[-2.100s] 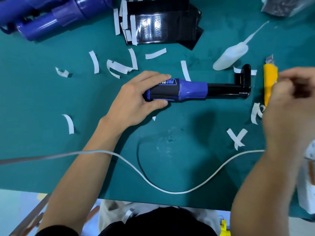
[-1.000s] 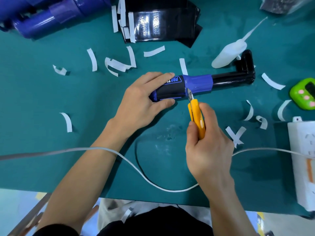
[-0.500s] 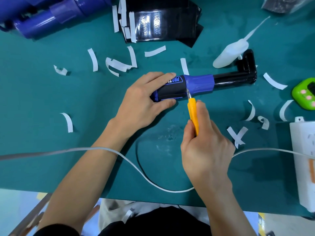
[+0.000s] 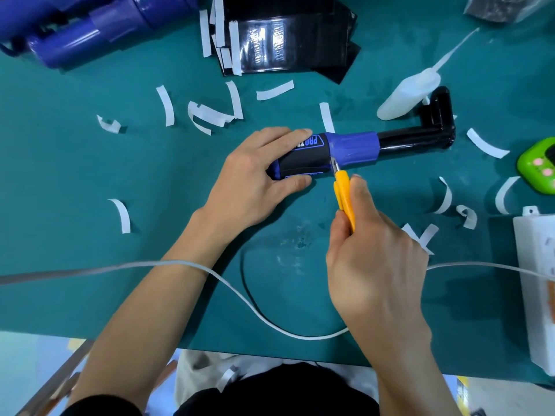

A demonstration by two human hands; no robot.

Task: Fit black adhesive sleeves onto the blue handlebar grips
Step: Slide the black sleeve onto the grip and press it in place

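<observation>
Since two seconds ago, our right hand (image 4: 375,259) has brought the yellow knife (image 4: 345,196) in from the right edge of the green table mat (image 4: 75,175). Its blade tip now touches the blue handlebar grip (image 4: 353,148).

A clear bag (image 4: 504,7) sits at the far right with dark contents we cannot make out. A white squeeze bottle (image 4: 411,91) lies on its side, nozzle pointing far right; its contents do not show.

The grip lies in the middle of the mat, long axis running left to right and rising slightly toward the far right. Its left end wears a black sleeve (image 4: 303,160). A black bar (image 4: 420,139) extends from its right end to an elbow that turns away from us.

Our left hand (image 4: 255,178) clasps the sleeved end, fingers over the top, thumb on the near side. Our right hand is curled round the knife, blade at the sleeve's right edge.

At the far side are a stack of black sleeves (image 4: 285,40) and more blue grips (image 4: 84,28). White paper strips (image 4: 165,105) are scattered about. A white cable (image 4: 240,298) runs across the near side under both forearms. A green timer (image 4: 539,165) and a white power strip (image 4: 537,280) sit at the right.
</observation>
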